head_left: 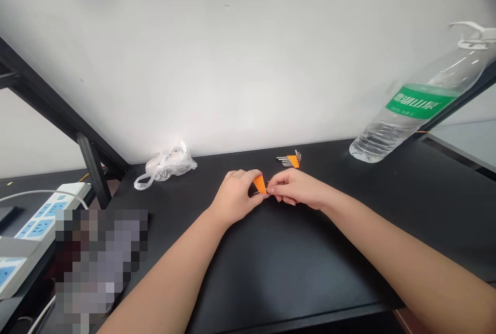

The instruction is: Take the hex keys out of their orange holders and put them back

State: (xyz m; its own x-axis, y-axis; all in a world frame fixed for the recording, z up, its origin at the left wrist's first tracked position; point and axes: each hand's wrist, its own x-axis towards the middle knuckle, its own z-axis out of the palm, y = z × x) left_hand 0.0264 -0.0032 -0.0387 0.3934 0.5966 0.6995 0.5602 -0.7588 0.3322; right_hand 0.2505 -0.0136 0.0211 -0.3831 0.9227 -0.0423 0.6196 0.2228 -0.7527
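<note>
Near the middle of the black table, my left hand [236, 197] is closed on an orange hex key holder [260, 184], with thumb and fingers at its edges. My right hand [292, 188] pinches at the holder's right side, on what looks like a thin metal hex key [267, 190]; the fingers hide most of it. Just beyond my right hand lies a second orange holder [293, 161] with several silver hex keys through it, touching neither hand.
A large water bottle [422, 101] with a green label stands at the back right. A crumpled clear plastic bag [170, 163] lies at the back left by the wall. Left of the table are a white power strip [50, 220], cables and a black metal frame [58, 107].
</note>
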